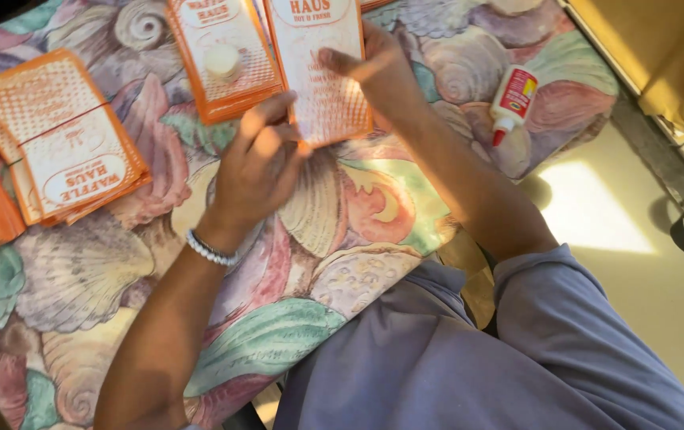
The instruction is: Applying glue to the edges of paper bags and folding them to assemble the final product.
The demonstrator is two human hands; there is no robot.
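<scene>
Both my hands hold one orange-and-white paper sleeve (pixel 322 76) over a table covered in a seashell-patterned cloth (pixel 318 263). My left hand (pixel 258 163) pinches the sleeve's near left corner, and a beaded bracelet sits on that wrist. My right hand (pixel 378 68) grips its right edge, thumb laid across the front. A stack of the same sleeves (pixel 226 56) lies just left of it, with a small white round cap resting on top.
Another bundle of orange sleeves (pixel 63 135), tied with a band, lies at the far left. A white glue bottle with a red tip (pixel 510 102) lies on its side at the right. The table's edge and a pale floor (pixel 620 239) are to the right.
</scene>
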